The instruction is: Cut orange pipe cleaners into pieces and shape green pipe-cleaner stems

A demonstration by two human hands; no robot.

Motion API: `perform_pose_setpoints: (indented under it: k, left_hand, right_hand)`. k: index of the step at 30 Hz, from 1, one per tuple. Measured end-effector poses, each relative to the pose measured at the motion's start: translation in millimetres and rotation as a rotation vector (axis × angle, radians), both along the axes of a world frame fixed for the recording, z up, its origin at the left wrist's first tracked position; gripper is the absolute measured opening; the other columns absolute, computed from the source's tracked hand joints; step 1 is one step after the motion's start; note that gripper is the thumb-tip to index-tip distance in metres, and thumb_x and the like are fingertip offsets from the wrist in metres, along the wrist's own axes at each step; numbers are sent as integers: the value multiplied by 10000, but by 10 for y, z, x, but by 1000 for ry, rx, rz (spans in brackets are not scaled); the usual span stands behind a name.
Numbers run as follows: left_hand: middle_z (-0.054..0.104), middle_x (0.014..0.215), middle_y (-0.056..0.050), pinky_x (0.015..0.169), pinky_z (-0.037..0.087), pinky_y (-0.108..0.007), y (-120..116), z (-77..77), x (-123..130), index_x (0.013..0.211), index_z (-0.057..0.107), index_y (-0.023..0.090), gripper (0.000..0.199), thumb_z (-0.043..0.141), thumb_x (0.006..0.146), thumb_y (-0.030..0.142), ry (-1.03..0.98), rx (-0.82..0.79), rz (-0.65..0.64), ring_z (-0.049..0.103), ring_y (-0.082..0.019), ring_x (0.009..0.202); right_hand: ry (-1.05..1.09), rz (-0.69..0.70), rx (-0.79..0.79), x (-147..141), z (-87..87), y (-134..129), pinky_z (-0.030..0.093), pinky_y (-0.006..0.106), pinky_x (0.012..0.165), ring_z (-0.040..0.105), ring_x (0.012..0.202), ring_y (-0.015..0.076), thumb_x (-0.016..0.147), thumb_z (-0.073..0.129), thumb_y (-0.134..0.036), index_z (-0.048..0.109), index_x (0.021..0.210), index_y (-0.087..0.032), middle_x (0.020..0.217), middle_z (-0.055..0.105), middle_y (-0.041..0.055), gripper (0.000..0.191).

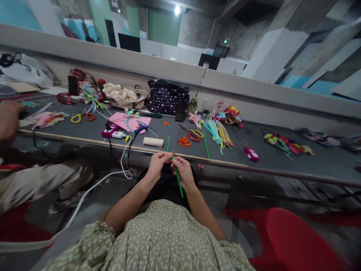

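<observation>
A green pipe cleaner (178, 182) hangs down over my lap, its upper end between both hands at the table's front edge. My right hand (184, 172) is closed on it in a pinch near the top. Beside it, my left hand (158, 165) pinches the same end; a small dark tip shows between the fingers. Just beyond my hands lies another green pipe cleaner (168, 143), and a third green pipe cleaner (206, 145) rests to the right. Near these are an orange coiled pile (184, 142), scissors (194, 136) and a cream roll (153, 142).
A blue glue gun (141, 128) lies by pink paper (121, 119). A white cable (93, 185) drops off the table at left. Colourful pipe cleaners (218, 132) and a magenta box (252, 154) sit to the right. Another person's hand (11, 116) is at far left; a red chair (296, 241) stands behind right.
</observation>
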State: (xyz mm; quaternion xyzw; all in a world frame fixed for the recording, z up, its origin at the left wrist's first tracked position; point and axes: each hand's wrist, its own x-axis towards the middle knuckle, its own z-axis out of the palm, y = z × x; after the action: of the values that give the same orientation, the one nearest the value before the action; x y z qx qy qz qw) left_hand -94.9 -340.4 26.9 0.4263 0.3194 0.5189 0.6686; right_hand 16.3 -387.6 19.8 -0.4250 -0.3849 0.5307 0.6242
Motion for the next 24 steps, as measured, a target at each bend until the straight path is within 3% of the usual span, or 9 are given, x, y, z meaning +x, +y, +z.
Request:
perform_pose_setpoints:
  k: [24]
  left_hand:
    - [593,577,10,553,379,-216,-21,17,24,649,688,134,213,797,621,315,-29,-26,19,484,-80,543]
  right_hand:
    - [31,-42,-4,-15,-4,-26,292,191,401,404,436,60,702,704,-343,633,730,-179,576,582,-38,181]
